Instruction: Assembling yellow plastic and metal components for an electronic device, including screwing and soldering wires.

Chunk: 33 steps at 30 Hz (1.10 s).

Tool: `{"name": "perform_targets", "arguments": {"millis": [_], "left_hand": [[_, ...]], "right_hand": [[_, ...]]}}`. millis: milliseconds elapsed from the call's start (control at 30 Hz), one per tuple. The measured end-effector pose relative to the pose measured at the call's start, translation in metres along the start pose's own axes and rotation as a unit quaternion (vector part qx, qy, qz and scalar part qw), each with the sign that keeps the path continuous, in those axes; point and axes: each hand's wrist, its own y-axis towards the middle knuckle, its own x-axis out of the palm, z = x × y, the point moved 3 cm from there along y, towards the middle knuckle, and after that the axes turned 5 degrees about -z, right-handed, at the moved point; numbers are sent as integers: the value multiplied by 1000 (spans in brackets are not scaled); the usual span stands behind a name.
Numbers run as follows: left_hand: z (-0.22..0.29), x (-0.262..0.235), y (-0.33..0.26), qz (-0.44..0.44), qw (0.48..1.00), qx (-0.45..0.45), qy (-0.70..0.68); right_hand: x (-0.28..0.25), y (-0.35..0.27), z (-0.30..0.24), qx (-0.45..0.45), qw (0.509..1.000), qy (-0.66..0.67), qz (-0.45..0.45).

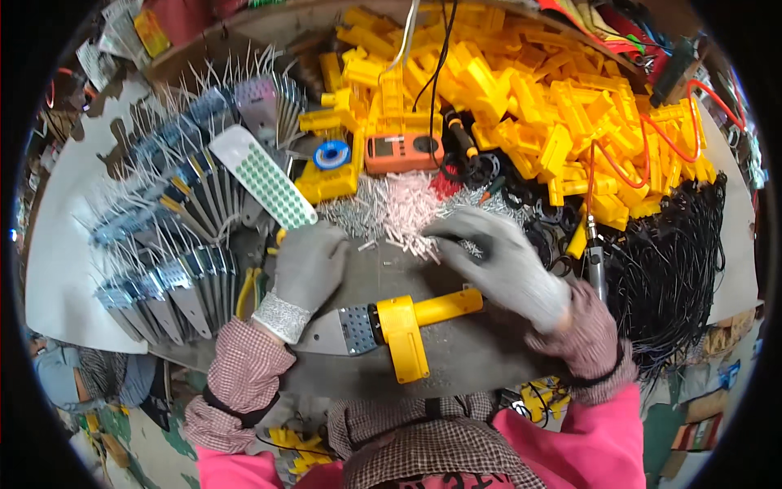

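My left hand [308,262], in a grey glove, rests fingers curled on the grey bench [456,359], next to the flat metal plate [338,332] of a yellow-handled tool [415,322] lying in front of me. My right hand [497,253], also gloved, reaches into a heap of small white and pink tubes [399,208], fingertips pinched at its edge. What the fingers hold is too small to see.
A large pile of yellow plastic parts [521,90] fills the back. An orange meter [403,151] and a blue solder spool [331,154] sit behind the tubes. Rows of metal plates with wires [175,228] lie left; black cables [676,261] and a soldering iron [593,253] lie right.
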Motion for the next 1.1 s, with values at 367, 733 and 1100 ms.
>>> {"name": "perform_targets", "arguments": {"millis": [367,733,1100], "left_hand": [[129,43,28,-199,910,251,-262],[134,26,-15,-173,955,233,-61],[33,19,23,-83,994,66,-22]], "right_hand": [[36,-115,19,70,995,-59,49],[52,-128,34,20,994,-93,45],[49,-122,40,16,999,-21,20]]}}
